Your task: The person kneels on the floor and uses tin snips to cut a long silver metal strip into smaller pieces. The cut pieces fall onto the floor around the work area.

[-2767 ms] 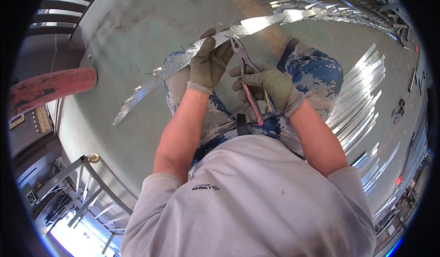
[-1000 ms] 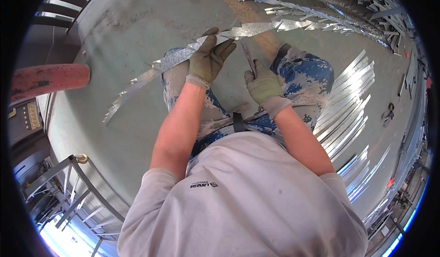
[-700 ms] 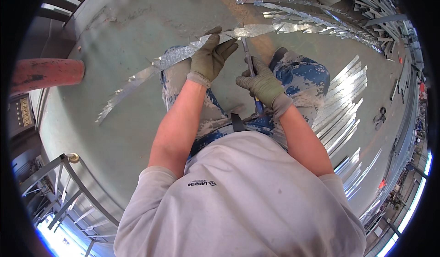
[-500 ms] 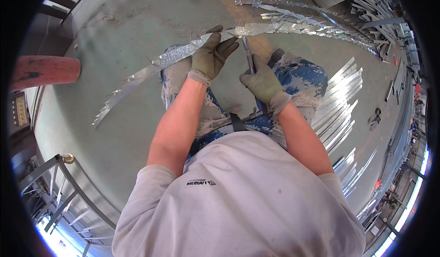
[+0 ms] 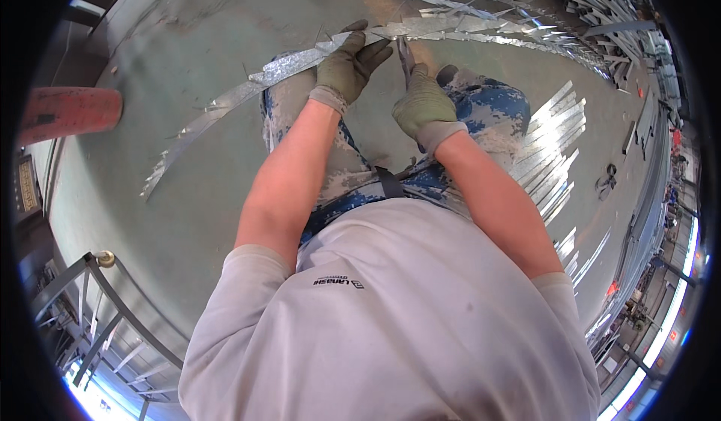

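Observation:
My gloved left hand (image 5: 343, 69) holds a long, thin metal strip (image 5: 293, 63) between thumb and fingers. The shiny strip has jagged, slanting cuts along its edge and crosses in front of me over my left knee. In my gloved right hand (image 5: 425, 105) is a pair of snips (image 5: 405, 57), closed in the fist. Their dark metal jaws point away from me and meet the strip's near edge just right of the left fingers. The handles are mostly hidden by the glove and my wrist.
More jagged metal strips (image 5: 466, 6) lie beyond my hands, towards the right. Several flat strips (image 5: 559, 139) are spread on the green floor beside my right leg. A red cylinder (image 5: 79, 113) stands at the left, and a metal frame (image 5: 113, 289) at the lower left.
My right hand has turned and closed round the snips' handles, rising slightly with them. The strip and left hand have shifted slightly up in the picture.

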The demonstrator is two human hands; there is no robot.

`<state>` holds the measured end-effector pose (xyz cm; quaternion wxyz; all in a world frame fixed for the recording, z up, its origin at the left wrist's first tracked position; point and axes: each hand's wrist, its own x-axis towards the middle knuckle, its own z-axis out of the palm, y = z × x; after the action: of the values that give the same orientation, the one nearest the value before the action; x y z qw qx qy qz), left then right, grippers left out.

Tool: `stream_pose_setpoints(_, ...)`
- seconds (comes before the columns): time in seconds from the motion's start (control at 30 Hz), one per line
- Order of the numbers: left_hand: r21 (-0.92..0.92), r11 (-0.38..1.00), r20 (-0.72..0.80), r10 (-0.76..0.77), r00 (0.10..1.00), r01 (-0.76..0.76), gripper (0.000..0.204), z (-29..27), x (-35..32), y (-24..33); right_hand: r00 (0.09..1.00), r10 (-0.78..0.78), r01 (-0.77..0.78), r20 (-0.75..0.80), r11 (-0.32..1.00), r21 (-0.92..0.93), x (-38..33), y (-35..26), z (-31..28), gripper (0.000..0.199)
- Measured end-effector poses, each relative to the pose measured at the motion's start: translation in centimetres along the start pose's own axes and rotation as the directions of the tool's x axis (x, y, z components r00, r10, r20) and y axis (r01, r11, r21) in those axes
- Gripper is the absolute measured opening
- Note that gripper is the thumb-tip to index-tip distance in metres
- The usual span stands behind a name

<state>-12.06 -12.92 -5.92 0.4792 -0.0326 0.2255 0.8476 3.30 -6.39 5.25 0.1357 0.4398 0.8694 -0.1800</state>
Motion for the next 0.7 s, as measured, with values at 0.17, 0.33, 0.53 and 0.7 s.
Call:
stream_pose_setpoints(0.17, -0.014, 1.0, 0.013, 0.001, 1.0, -0.001, 0.031, 0.1, 0.0, 0.1, 0.999, -0.014, 0.012, 0.033, 0.998, 0.055, 0.4, 0.9, -0.3, 0.066)
stream_pose_setpoints(0.33, 0.014, 1.0, -0.005, -0.016, 1.0, 0.016, 0.032, -0.4, 0.3, 0.1, 0.999, -0.047, 0.044, 0.012, 0.984, 0.172, 0.6, 3.1, 1.5, 0.058)
stream_pose_setpoints(0.53, 0.045, 0.999, -0.041, -0.001, 0.999, 0.003, 0.034, -0.2, -0.4, 0.2, 0.824, -0.121, -0.282, 0.553, 0.76, 0.586, -1.2, 5.0, 0.0, 0.051)
stream_pose_setpoints(0.7, 0.035, 0.999, -0.019, -0.005, 1.0, 0.005, 0.034, -0.5, -0.3, 0.2, 0.806, -0.329, -0.505, 0.492, 0.052, 0.862, -3.2, 6.8, 0.9, 0.062)
